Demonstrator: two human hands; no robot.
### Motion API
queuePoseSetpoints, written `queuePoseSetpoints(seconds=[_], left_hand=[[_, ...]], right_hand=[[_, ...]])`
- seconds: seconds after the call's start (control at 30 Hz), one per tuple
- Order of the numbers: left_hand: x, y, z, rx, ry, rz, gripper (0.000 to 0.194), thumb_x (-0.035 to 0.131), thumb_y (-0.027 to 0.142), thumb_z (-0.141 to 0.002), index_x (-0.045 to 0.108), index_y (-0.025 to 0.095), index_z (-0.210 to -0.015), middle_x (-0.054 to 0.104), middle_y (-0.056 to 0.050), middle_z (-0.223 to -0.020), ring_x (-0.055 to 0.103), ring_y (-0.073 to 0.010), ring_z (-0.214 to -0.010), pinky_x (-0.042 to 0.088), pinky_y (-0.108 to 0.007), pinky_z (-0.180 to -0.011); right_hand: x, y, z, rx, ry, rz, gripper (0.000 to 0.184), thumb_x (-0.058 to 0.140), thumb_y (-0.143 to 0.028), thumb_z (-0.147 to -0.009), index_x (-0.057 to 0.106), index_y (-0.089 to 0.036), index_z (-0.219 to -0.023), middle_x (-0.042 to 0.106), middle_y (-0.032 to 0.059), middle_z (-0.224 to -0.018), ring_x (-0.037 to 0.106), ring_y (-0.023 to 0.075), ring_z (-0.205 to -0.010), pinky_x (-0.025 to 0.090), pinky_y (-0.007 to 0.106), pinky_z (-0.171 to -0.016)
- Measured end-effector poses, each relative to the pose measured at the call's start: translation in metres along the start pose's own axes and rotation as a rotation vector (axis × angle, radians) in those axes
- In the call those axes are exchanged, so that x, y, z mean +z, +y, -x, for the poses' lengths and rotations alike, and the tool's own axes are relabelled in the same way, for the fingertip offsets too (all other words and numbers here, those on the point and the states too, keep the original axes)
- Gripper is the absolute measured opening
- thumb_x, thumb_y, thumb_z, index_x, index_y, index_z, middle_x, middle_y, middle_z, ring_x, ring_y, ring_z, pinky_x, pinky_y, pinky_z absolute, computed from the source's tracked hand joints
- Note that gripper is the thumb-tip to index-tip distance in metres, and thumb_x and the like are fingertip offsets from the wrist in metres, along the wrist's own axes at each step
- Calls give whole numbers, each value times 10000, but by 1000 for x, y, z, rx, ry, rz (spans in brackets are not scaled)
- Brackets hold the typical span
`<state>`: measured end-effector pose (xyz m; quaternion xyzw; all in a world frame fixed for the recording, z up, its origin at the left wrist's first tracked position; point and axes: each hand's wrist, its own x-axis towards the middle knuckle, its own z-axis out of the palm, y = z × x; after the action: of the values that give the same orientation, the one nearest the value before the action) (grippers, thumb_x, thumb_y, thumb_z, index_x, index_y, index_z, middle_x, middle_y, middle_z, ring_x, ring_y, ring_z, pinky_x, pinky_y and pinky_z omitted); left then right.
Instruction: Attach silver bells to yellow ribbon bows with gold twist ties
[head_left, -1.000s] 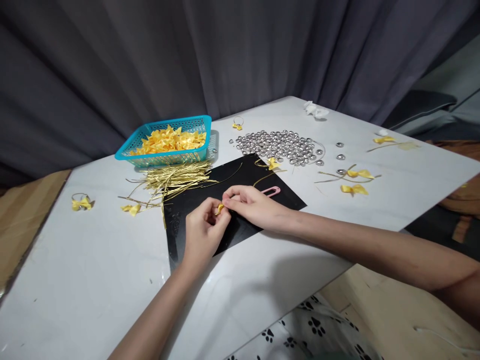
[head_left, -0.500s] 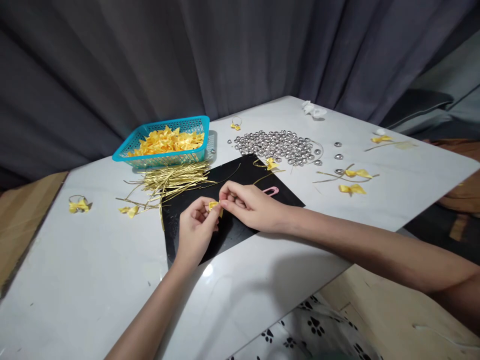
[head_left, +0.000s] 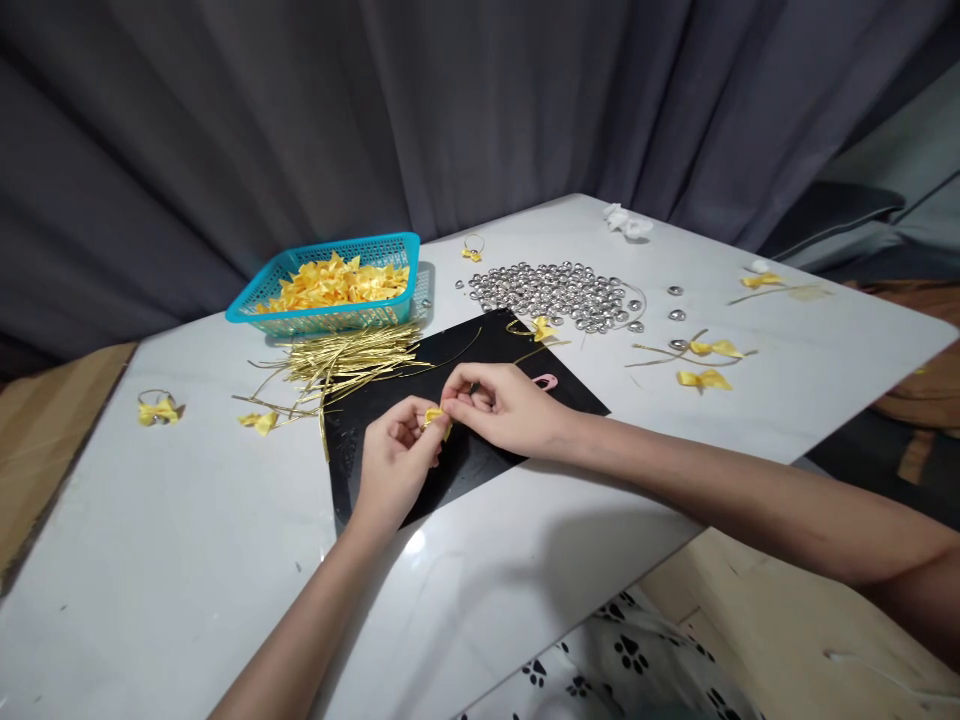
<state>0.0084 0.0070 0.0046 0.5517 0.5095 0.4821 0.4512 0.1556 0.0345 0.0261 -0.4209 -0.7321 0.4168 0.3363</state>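
Observation:
Between the fingertips of both hands is a small yellow ribbon bow, partly hidden by the fingers. My left hand pinches it from the left side. From the right, the thumb and forefinger of my right hand are pinched together at the bow's edge; whether they also grip something thin there is hidden. Both hands are over a black mat. A pink clip lies on the mat, partly covered by my right hand. Near the mat's far edge rests another yellow bow beside a gold tie.
A blue basket of yellow bows stands at the back left, with a bundle of gold twist ties before it. Silver beads are heaped behind the mat. Loose bows lie at right. Crumpled white tissue sits at the back.
Both hands have shifted slightly to the right together with the bow, and my right hand covers more of the pink clip. The things on the table lie as before.

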Motion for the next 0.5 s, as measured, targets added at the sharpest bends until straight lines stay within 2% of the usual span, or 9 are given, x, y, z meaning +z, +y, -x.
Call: queuePoseSetpoints(seconds=[0.1, 0.3, 0.5], left_hand=[[0, 0, 0, 29, 41, 39, 166, 655, 305, -731, 601, 155, -688, 480, 64, -497, 417, -46, -414, 369, -142, -395], [-2, -2, -1, 33, 105, 132, 158, 679, 311, -722, 627, 162, -729, 501, 49, -525, 439, -66, -455, 372, -161, -415], [-3, -4, -2, -1, 44, 191, 127, 680, 292, -728, 652, 168, -739, 553, 30, -596, 447, -67, -503, 368, -167, -456]], right_hand=[[1, 1, 1, -3, 76, -19, 85, 541, -179, -814, 529, -135, -742, 448, -57, -585, 333, 36, -455, 260, 178, -439], [3, 8, 3, -201, 168, 56, 87, 553, -215, -821, 554, -146, -767, 551, 11, -803, 464, 53, -552, 355, 187, -491], [7, 10, 5, -221, 221, 22, 95, 549, -225, -828, 557, -145, -778, 565, 8, -779, 445, 49, -530, 362, 193, -504]])
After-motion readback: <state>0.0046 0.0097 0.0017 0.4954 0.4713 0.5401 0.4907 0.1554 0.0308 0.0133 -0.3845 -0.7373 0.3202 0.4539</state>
